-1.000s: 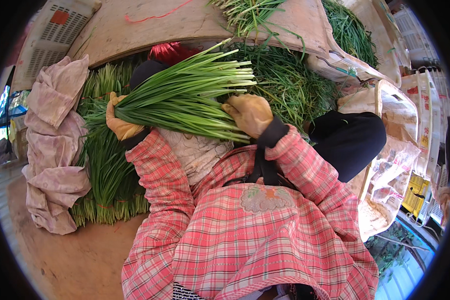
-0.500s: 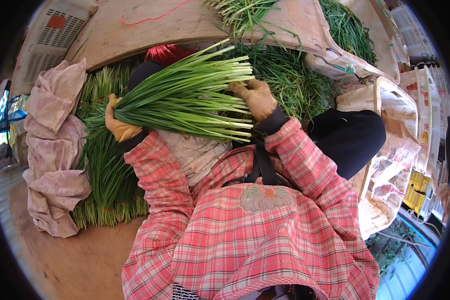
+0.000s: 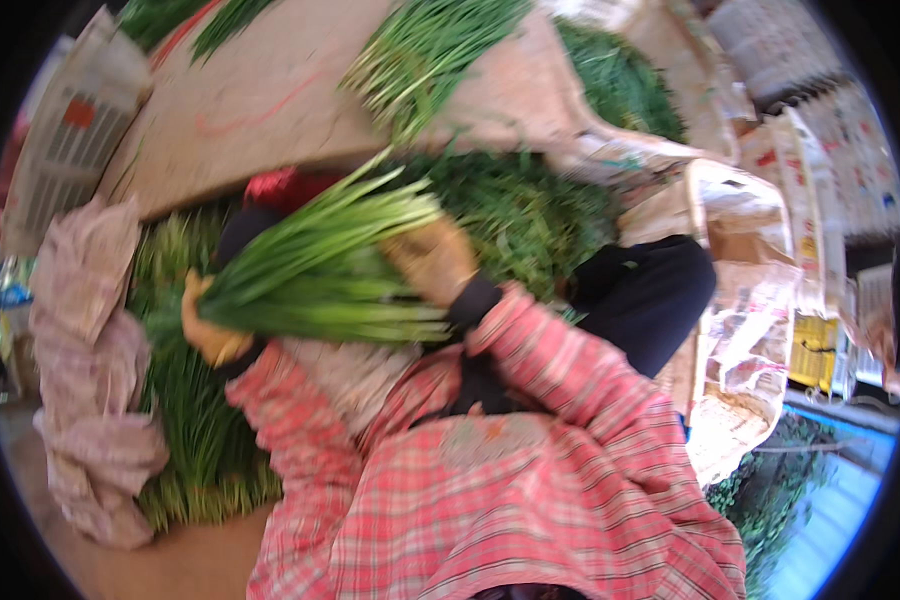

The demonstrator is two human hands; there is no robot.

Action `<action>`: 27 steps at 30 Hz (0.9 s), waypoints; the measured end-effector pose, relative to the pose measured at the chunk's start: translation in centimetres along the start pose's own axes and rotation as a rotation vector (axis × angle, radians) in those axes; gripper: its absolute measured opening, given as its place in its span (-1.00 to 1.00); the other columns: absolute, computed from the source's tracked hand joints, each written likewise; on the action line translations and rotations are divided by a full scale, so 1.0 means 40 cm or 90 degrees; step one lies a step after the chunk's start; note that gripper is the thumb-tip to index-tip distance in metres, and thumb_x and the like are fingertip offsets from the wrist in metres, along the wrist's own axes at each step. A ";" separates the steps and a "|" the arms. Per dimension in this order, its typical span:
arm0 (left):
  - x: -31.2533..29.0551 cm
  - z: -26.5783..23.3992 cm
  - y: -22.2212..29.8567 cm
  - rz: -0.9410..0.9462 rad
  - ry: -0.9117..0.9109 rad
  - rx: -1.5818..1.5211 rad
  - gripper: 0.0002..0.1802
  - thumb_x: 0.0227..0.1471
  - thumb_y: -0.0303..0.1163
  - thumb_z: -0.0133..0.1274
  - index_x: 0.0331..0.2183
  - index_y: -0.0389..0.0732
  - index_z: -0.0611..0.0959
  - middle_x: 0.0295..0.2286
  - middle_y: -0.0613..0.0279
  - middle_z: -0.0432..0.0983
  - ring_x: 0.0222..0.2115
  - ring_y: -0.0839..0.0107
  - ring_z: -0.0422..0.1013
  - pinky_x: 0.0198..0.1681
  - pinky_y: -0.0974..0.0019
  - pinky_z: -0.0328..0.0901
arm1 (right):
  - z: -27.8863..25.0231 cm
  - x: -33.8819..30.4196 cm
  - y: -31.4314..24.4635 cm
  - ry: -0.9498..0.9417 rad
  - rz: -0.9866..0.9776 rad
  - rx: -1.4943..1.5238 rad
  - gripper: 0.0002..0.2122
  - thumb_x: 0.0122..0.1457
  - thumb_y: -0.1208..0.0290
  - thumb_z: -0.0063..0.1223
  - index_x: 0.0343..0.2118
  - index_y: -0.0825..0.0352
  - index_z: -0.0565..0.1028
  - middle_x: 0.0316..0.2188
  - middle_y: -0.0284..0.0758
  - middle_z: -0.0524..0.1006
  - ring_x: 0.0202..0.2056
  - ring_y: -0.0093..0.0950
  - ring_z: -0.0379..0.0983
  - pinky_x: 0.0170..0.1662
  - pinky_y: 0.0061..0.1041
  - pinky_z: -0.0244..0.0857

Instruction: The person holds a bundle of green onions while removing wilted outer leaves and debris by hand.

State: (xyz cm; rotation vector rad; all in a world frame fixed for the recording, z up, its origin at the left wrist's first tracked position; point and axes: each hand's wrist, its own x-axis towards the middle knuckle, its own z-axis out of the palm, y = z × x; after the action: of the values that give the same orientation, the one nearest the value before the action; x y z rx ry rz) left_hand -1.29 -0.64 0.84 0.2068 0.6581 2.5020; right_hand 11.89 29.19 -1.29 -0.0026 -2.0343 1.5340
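Note:
A loose bunch of garlic chives (image 3: 320, 275) lies across my lap, green leaves to the left and pale stem ends to the right. My left hand (image 3: 215, 325), in a tan glove, is closed round the leafy end. At the stem end my right hand (image 3: 435, 262), gloved alike, is closed on some stalks; motion blurs its fingertips. Left of my lap stand tied bundles of chives (image 3: 205, 430). A heap of loose green leaves (image 3: 530, 215) is just beyond my right hand.
A wooden board (image 3: 260, 110) spans the far side, with more chives (image 3: 430, 60) on it. A crumpled pinkish cloth (image 3: 90, 370) borders the left bundles. White crates stand at the far left (image 3: 75, 140) and right (image 3: 745, 330). My dark-clad knee (image 3: 650, 300) juts out to the right.
The whole view has shifted, so most things sit lower and further left. My right hand has moved inward over the stems, its back turned more upward. My left hand keeps its hold.

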 end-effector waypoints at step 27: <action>-0.022 -0.008 -0.022 0.214 0.280 -0.072 -0.80 0.06 -0.34 -0.06 -0.48 -0.21 0.59 -0.59 0.23 0.47 -0.60 0.27 0.42 -0.49 0.08 0.40 | -0.285 -0.130 -0.027 -0.139 0.375 -0.197 -0.79 0.13 0.28 0.05 -0.37 0.35 0.56 -0.60 -0.23 0.54 -0.57 -0.42 0.47 -0.44 -0.45 0.33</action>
State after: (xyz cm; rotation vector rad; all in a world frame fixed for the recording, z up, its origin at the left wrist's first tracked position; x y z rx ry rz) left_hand -0.22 -0.57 0.11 -0.3113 0.6937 2.9314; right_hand 21.68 37.06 -0.78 -0.6311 -2.5802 1.5745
